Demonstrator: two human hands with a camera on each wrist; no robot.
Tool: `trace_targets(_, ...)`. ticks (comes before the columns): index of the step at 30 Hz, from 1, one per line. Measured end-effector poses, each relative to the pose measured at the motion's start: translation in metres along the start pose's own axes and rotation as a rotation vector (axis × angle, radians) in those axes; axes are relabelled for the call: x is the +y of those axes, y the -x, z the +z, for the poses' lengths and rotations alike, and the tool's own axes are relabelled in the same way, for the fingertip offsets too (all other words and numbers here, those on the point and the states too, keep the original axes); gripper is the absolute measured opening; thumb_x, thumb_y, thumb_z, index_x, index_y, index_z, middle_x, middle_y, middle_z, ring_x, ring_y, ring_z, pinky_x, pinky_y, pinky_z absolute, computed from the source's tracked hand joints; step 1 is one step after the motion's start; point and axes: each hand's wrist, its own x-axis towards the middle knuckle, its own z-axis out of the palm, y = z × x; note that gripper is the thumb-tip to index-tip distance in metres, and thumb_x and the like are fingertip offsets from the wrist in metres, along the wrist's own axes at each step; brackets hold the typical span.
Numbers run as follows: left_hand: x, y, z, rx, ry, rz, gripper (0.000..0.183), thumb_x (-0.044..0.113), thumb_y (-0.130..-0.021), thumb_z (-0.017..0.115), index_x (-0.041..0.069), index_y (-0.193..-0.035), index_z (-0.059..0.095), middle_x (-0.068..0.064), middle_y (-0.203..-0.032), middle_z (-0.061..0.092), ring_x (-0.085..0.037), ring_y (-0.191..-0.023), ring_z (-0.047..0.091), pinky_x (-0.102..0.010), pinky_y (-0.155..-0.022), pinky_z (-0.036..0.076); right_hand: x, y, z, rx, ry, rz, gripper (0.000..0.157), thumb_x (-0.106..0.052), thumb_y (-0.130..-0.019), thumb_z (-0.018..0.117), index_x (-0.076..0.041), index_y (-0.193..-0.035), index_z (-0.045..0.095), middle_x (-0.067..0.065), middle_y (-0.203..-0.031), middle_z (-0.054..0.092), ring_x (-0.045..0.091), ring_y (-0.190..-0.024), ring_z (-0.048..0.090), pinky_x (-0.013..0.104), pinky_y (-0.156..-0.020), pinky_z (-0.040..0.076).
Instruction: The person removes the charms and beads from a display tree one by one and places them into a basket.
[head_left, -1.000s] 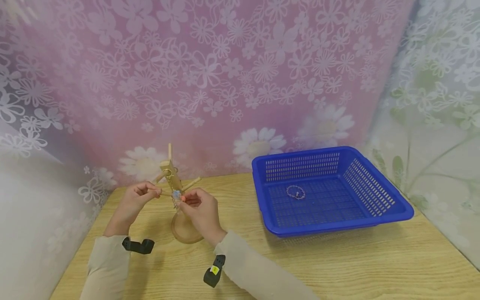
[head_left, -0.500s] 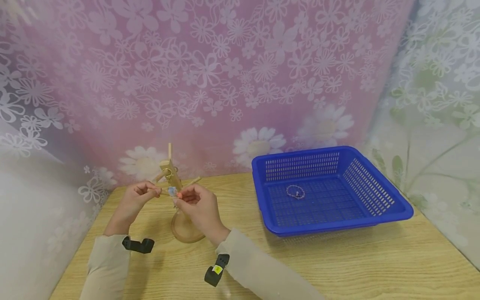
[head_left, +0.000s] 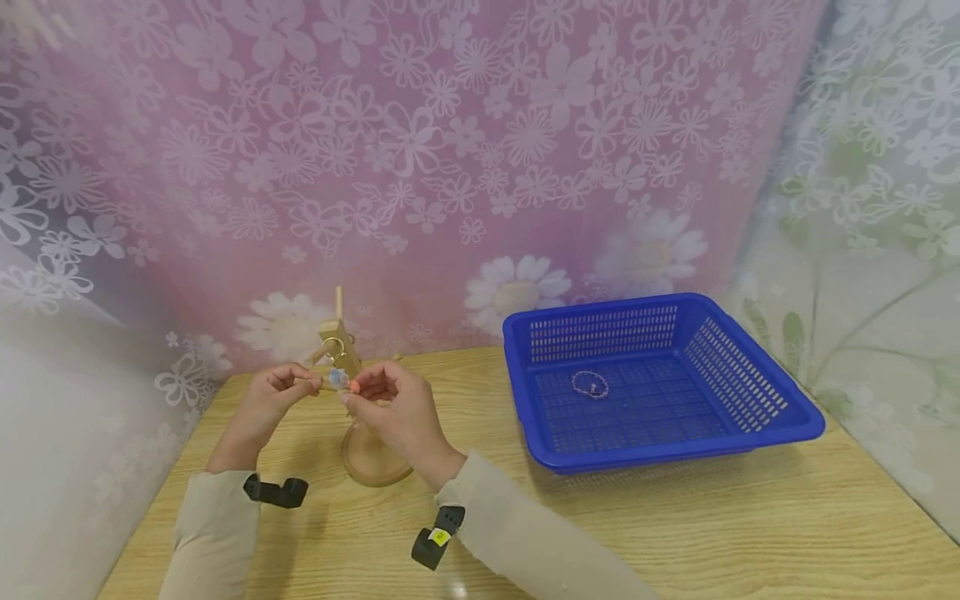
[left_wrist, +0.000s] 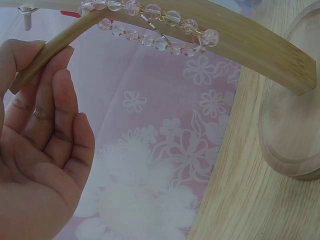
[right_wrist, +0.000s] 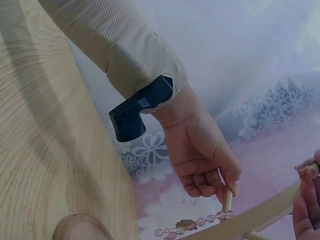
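Observation:
My left hand pinches the end of a wooden peg on a jewellery stand with a round base. A bracelet of clear and pink beads hangs round that peg, lying against the curved wooden upright. To the right of the peg, my right hand pinches a small piece of jewellery with a blue part and a coral bead. Its fingers hide most of this piece, and I cannot tell its exact kind. Only the fingers of the right hand show at the right wrist view's edge.
A blue plastic basket stands to the right on the wooden table, with a thin beaded bracelet lying inside. Gold-coloured rings hang near the stand's top, where other pegs stick out. A flowered curtain closes off the back.
My right hand has shifted left and slightly up, bringing the blue and coral piece nearer to the left hand. The left hand keeps its pinch on the peg.

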Motion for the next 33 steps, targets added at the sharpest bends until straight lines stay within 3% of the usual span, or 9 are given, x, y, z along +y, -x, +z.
trace_targets(9, 0.002, 0.0, 0.0, -0.008, -0.008, 0.012, 0.022, 0.007, -0.094, 0.058, 0.02, -0.081, 0.07, 0.011, -0.078, 0.063, -0.007, -0.081, 0.056, -0.018, -0.082, 0.042, -0.035, 0.007, -0.008, -0.033, 0.01, -0.004, 0.014, -0.002, -0.083, 0.069, 0.004, -0.092, 0.062, 0.02, -0.09, 0.064, 0.004, -0.076, 0.057, 0.023, -0.078, 0.05)
trace_targets(18, -0.002, 0.0, -0.002, -0.018, -0.012, -0.002, 0.021, 0.01, -0.094, 0.058, 0.021, -0.081, 0.07, 0.009, -0.079, 0.063, -0.008, -0.083, 0.056, -0.02, -0.082, 0.042, -0.011, -0.002, -0.006, -0.05, 0.017, -0.066, 0.015, -0.01, -0.083, 0.072, -0.002, -0.093, 0.063, 0.013, -0.089, 0.066, 0.004, -0.078, 0.058, 0.021, -0.078, 0.05)
trace_targets(26, -0.004, -0.001, -0.002, -0.017, -0.008, 0.015, 0.019, 0.009, -0.094, 0.058, 0.019, -0.082, 0.07, 0.009, -0.079, 0.064, -0.007, -0.081, 0.056, -0.021, -0.08, 0.043, -0.018, -0.001, -0.008, -0.07, 0.003, -0.109, 0.013, -0.009, -0.084, 0.07, -0.003, -0.092, 0.062, 0.014, -0.089, 0.065, 0.004, -0.079, 0.059, 0.023, -0.079, 0.051)
trace_targets(33, -0.005, -0.002, -0.003, -0.026, 0.023, 0.023, 0.016, 0.007, -0.094, 0.057, 0.007, -0.084, 0.069, 0.011, -0.08, 0.064, -0.008, -0.082, 0.056, -0.022, -0.08, 0.043, -0.022, 0.0, -0.006, -0.082, -0.025, -0.128, 0.013, -0.008, -0.085, 0.07, -0.002, -0.093, 0.062, 0.015, -0.089, 0.065, 0.008, -0.08, 0.061, 0.024, -0.08, 0.051)
